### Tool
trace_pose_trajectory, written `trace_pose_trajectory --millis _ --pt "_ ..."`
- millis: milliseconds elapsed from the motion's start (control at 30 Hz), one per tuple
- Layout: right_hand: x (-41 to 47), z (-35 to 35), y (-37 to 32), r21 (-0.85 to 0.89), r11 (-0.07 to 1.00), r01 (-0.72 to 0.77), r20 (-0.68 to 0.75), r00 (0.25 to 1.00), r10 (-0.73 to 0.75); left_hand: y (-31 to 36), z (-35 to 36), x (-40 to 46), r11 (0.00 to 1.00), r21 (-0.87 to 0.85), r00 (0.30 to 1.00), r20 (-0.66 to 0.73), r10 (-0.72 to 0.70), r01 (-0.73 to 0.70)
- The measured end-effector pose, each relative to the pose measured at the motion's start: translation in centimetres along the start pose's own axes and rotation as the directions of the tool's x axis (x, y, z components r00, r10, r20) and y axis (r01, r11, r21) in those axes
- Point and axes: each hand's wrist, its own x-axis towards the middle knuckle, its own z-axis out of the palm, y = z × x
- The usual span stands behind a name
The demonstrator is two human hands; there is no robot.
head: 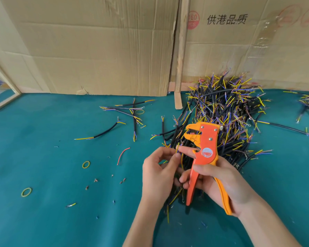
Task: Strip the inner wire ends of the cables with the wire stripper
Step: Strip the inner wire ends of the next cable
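right hand [219, 177] grip wraps the handles of the orange wire stripper [202, 152], head up toward 12 o'clock, jaws a little apart. left hand [158, 171] grip pinches a cable [181, 158] by its yellow inner wire, just at 9 o'clock of the stripper, below the jaws, not in them. big cable pile [227, 111] on the green worktop [43, 220] at 12 o'clock of the hands. loose cables [103, 133] at 10 o'clock.

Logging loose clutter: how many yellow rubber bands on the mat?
3: one rubber band near the left front, one toward the middle, a thin one among the loose cables further back. The cable pile may hide more.
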Motion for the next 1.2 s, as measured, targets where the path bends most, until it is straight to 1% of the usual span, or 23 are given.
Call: trace_pose_trajectory --millis 100,300,433,633,867,967,1033,1100,1200 --pt "0.0 0.1 0.2 -0.028 1.000 -0.003 0.010 1.000 0.003 -0.4 0.0 0.1 0.993 -0.104 0.997 -0.050 -0.065 0.060" --pt "0.0 0.2 0.5 -0.023 1.000 -0.010 0.027 1.000 0.011 -0.6 -0.6 0.4 0.976 -0.211 0.992 -0.101 -0.075 0.052" --pt "0.0 0.4 0.5 -0.011 1.000 -0.023 0.008 1.000 0.023 -0.5 -1.2 0.5 0.960 -0.276 0.995 -0.071 -0.075 0.053" --pt "0.1 0.4 0.5 0.015 1.000 -0.023 -0.024 0.999 0.023 -0.6 -1.2 0.4 0.963 -0.267 0.997 -0.061 -0.055 0.037" --pt "0.0 -0.2 0.1 0.021 1.000 -0.012 -0.028 1.000 0.012 -0.6 -1.0 0.5 0.957 -0.287 0.988 -0.134 -0.077 0.036" --pt "-0.1 -0.4 -0.2 0.046 0.999 -0.014 -0.062 0.998 0.017 -0.6 -0.9 0.5 0.956 -0.291 0.984 -0.156 -0.090 0.041" --pt "-0.1 -0.6 -0.5 0.035 0.999 -0.040 -0.093 0.995 0.043 -0.6 -0.9 0.6 0.957 -0.287 0.981 -0.174 -0.091 0.038" --pt "-0.2 -0.9 -0.7 0.007 0.993 -0.115 -0.120 0.986 0.115 -0.6 -1.0 0.7 0.962 -0.270 0.977 -0.197 -0.082 0.026" --pt "-0.1 -1.2 -0.8 0.028 0.969 -0.247 -0.088 0.965 0.248 -0.8 -1.2 0.7 0.983 -0.182 0.974 -0.219 -0.060 0.019"
